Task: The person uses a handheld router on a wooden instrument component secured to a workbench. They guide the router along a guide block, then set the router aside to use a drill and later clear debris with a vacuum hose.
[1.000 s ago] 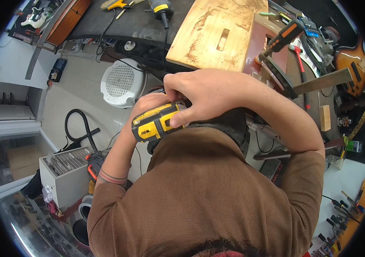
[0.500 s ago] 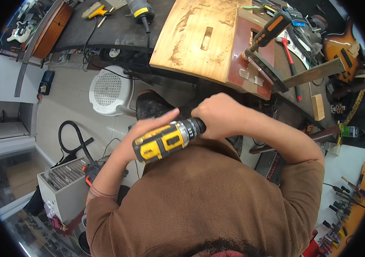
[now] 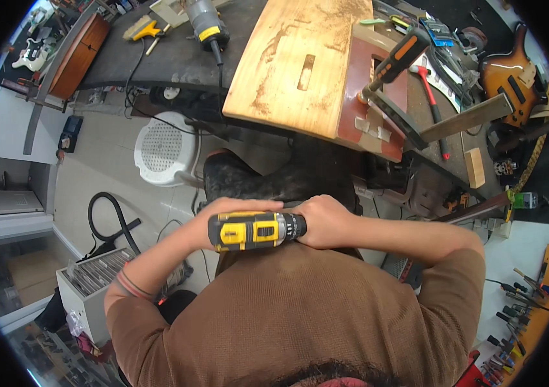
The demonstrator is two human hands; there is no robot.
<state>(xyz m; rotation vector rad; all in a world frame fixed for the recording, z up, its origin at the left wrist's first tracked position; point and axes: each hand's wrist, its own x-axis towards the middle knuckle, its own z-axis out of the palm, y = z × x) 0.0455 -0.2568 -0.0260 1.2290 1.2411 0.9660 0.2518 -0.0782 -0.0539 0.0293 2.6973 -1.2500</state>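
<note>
Close in front of my body, a yellow and black cordless drill (image 3: 247,232) lies level with its chuck pointing right. My left hand (image 3: 228,208) is behind and around it, its fingers stretched along the far side; the drill's handle is hidden beneath the body. At the front end, my right hand (image 3: 326,221) is closed in a fist against the black chuck (image 3: 296,226). Whether a bit sits inside that fist cannot be seen. Past my hands, a pale wooden board (image 3: 287,71) with a slot and scattered wood dust rests on the workbench (image 3: 171,61).
A clamp (image 3: 394,84) with an orange and black handle stands on the reddish panel (image 3: 352,103) at the board's right. Beyond are a red-handled hammer (image 3: 430,97) and a sunburst guitar body (image 3: 513,77). A grey power tool (image 3: 209,29) and white stool (image 3: 165,145) are at left.
The drill has turned from tilted to nearly level and come slightly nearer my body. My right hand has moved down toward me along with the chuck.
</note>
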